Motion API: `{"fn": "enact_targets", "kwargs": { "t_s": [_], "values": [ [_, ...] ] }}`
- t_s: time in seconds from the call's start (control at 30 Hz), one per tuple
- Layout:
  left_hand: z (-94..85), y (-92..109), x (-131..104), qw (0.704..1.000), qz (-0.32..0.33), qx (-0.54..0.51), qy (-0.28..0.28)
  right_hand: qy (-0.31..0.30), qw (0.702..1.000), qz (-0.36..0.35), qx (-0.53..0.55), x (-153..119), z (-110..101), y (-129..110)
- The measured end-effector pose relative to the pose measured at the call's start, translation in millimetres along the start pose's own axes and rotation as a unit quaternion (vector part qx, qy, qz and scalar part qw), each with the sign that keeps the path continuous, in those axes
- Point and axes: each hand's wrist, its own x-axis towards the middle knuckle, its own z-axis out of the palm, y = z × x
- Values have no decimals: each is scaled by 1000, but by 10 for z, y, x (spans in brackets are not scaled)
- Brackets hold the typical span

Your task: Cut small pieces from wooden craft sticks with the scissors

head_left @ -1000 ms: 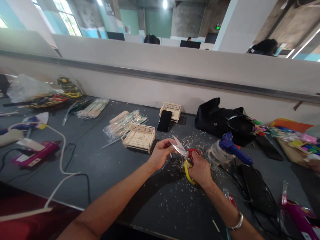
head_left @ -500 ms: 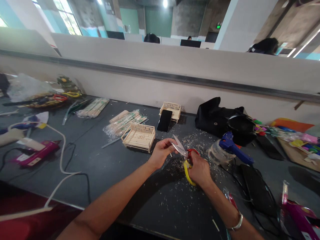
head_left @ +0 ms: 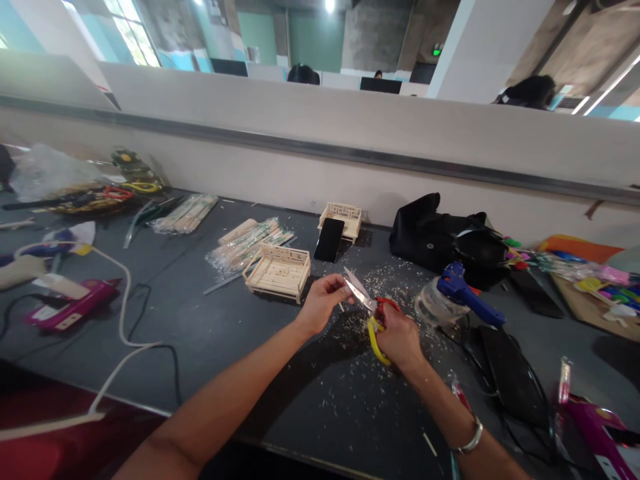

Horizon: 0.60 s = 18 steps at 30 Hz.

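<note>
My right hand (head_left: pixel 399 337) grips scissors (head_left: pixel 361 295) by their red and yellow handles, with the blades parted and pointing up and to the left. Close beside the blades, my left hand (head_left: pixel 323 305) is closed in a pinch; what its fingertips hold is too small to make out. A short pale sliver (head_left: pixel 341 307) shows just below those fingers. Left of that hand stands a small wooden model bench (head_left: pixel 278 272) with a back and armrests. Tiny pale clippings (head_left: pixel 350 380) lie scattered under and around both hands.
Behind are a second model bench (head_left: pixel 347 217) with a phone (head_left: pixel 329 240) leaning on it, bagged sticks (head_left: pixel 255 243) and a black bag (head_left: pixel 445 230). A blue glue gun (head_left: pixel 470 297) rests on a clear container to the right. Cables and a magenta power strip (head_left: pixel 75 303) lie left.
The scissor blades have tilted slightly and catch more light. Both hands stay in nearly the same place, and the view has shifted very little.
</note>
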Motion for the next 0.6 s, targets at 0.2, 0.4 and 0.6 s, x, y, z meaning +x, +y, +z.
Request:
{"fn": "enact_targets", "kwargs": {
  "t_s": [0.2, 0.4, 0.6],
  "values": [
    [12, 21, -2, 1000, -6, -5, 3, -2, 998, 41, 43, 33, 16, 74],
    [9, 19, 0, 999, -23, -27, 9, -13, 996, 41, 72, 51, -15, 78],
    [12, 1, -5, 999, -14, -38, -3, -57, 998, 39, 5, 34, -50, -9]
  ]
}}
